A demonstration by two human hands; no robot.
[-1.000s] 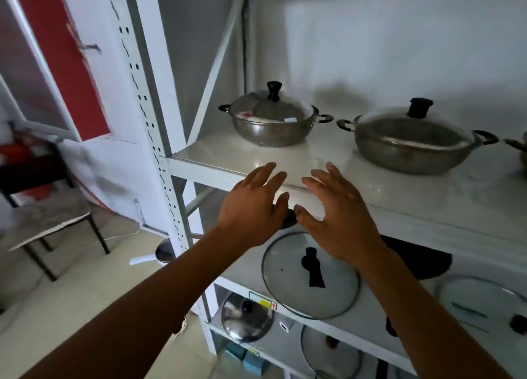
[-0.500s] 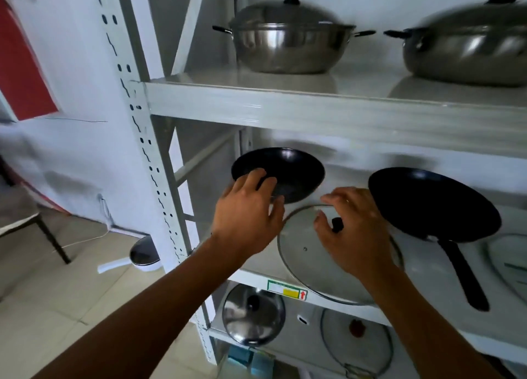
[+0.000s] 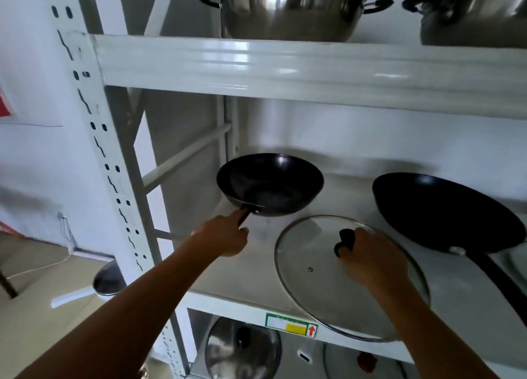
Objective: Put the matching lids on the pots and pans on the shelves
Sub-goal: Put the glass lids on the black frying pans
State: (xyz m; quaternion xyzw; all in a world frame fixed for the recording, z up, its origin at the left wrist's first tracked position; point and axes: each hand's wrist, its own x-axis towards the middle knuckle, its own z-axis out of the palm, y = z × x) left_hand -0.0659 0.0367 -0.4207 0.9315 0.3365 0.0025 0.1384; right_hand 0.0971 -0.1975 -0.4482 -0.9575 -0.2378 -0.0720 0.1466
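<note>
The left hand is closed around the small black wok's handle near the middle shelf's left end, probably steadying it; the right hand grips the glass lid's knob at the front edge, seemingly ready to lift it across.

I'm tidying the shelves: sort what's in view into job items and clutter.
In play: left hand gripping small wok; right hand on glass lid; large wok.
Lying about: steel pot, label sticker, steel lid below.
</note>
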